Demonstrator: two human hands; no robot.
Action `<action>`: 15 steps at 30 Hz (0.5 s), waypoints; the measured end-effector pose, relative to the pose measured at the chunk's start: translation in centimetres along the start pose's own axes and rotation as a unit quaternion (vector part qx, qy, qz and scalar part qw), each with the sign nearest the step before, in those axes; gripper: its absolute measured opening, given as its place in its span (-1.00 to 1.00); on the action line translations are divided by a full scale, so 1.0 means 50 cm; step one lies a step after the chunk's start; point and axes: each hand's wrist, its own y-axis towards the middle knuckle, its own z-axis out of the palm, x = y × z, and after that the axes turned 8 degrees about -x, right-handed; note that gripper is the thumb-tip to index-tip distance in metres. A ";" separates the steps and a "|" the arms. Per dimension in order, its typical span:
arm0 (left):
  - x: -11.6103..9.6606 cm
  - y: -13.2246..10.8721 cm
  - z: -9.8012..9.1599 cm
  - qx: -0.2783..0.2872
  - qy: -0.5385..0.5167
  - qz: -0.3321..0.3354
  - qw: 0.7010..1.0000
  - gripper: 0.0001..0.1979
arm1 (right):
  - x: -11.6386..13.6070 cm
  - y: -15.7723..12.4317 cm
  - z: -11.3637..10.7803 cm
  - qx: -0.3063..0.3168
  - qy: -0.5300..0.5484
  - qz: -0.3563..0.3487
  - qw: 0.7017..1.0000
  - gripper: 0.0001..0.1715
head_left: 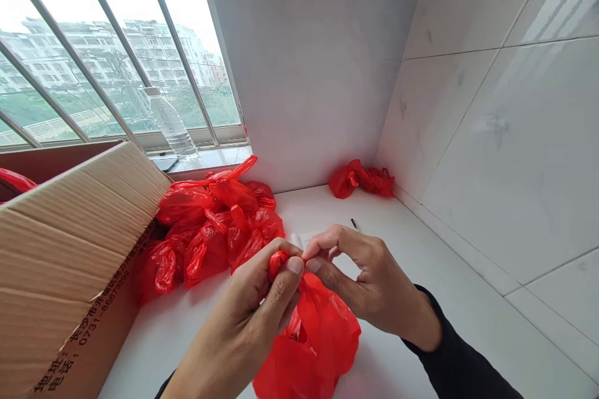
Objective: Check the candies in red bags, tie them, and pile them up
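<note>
A red plastic bag (322, 336) with something inside rests on the white surface in front of me, its twisted top drawn up between my hands. My left hand (255, 305) is closed around part of that top, and a red loop of it shows between thumb and fingers. With thumb and forefinger, my right hand (362, 274) pinches the bag's top right beside the left fingertips. Whether the top is knotted is hidden by the fingers. Behind my left hand lie several tied red plastic bags (208, 252) in a heap.
On the left stands an open cardboard box (84, 212) with red plastic inside. A water bottle (171, 124) stands on the windowsill by the barred window. More red bags (360, 179) lie in the back corner by the tiled wall (505, 156). A dark pen (354, 223) is partly visible behind my right hand.
</note>
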 end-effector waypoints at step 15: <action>-0.004 -0.010 0.003 -0.103 -0.004 0.016 0.995 -0.57 | 0.002 -0.003 0.006 -0.020 -0.012 -0.029 0.999 -0.89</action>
